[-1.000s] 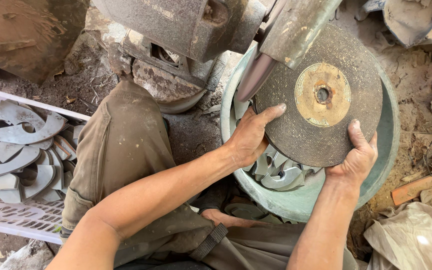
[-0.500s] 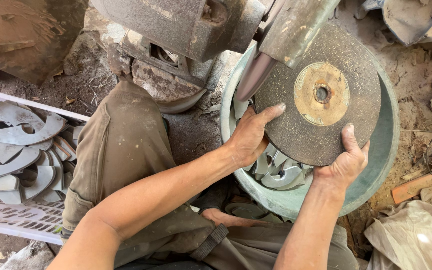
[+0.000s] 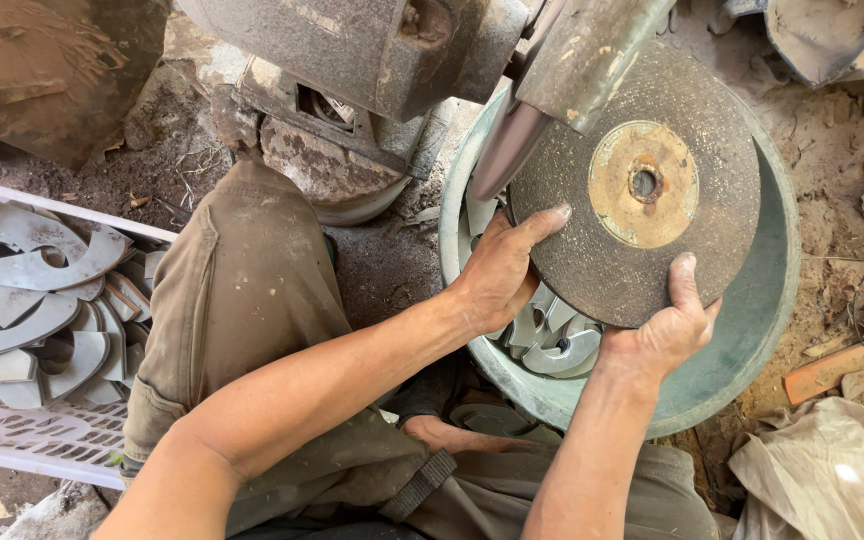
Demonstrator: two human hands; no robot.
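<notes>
Basin (image 3: 752, 330) with curved metal pieces (image 3: 552, 345)

Basin (image 3: 752, 330) and crate (image 3: 12, 440) on dirt ground (image 3: 382, 260)

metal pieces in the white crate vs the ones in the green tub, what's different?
The metal pieces in the white crate are in plain view, stacked loosely across the crate. The metal pieces in the green tub are mostly hidden under the grinding disc that the left hand and right hand hold, and far fewer show. Both are curved, grey, flat cut shapes.
</notes>
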